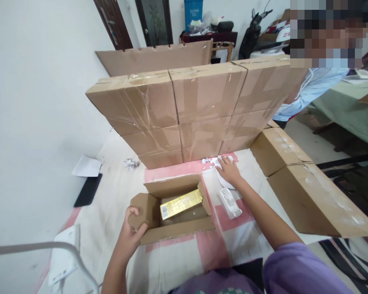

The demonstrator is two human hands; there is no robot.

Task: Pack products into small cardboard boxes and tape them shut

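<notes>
An open cardboard box (pixel 176 233) stands in front of me, its flaps up. Inside it lies a long yellow carton (pixel 181 204) with a barcode on its near end. My left hand (pixel 133 228) grips the left end flap of the box, thumb on the inner side. To the right, my right hand (pixel 230 169) rests on white paper (pixel 224 180) with its fingers stretched out. Small white paper scraps (pixel 206 161) lie by its fingertips. Between that forearm and the box sits a white tape dispenser (pixel 230 203).
Taped cartons (pixel 207 92) form a wall behind the work area. More cartons (pixel 313 196) stand at the right edge. A black phone-like slab (pixel 88 190), a crumpled wad (pixel 131 163) and a white power strip (pixel 64 255) are on the left. Another person (pixel 313 87) is at the back right.
</notes>
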